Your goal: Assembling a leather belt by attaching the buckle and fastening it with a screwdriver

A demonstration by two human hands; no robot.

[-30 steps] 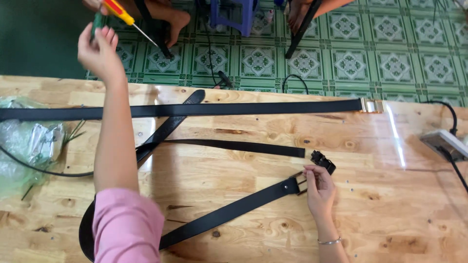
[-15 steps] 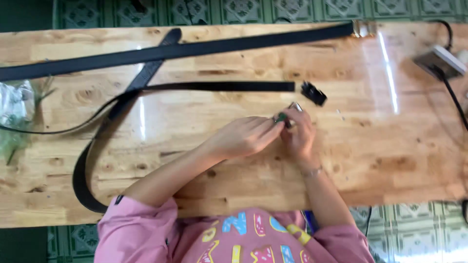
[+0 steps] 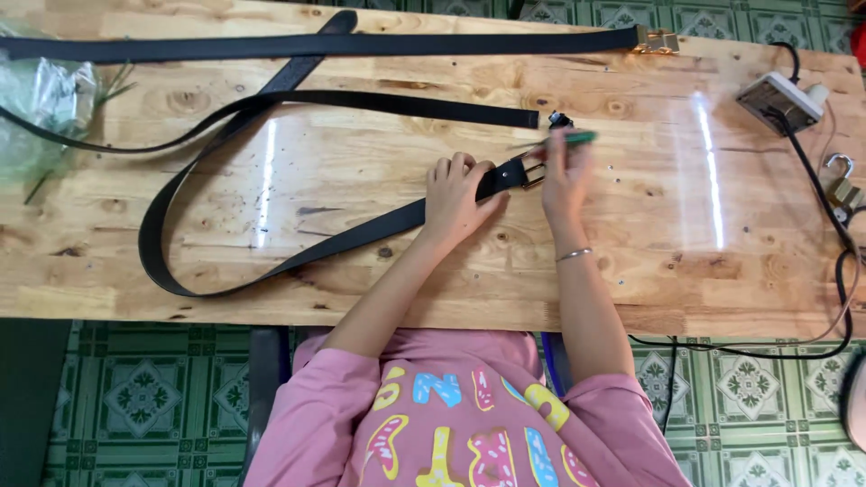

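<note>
Left hand (image 3: 458, 189) presses belt (image 3: 361, 236) flat; right hand (image 3: 564, 176) pinches screwdriver (image 3: 570, 139) at buckle (image 3: 530, 169) — risk: tip slipping, scratching the leather.

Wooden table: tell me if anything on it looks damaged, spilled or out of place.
Nothing looks damaged or spilled. The left hand presses the looped black belt flat while the right hand works a green-handled tool at its buckle end.
</note>
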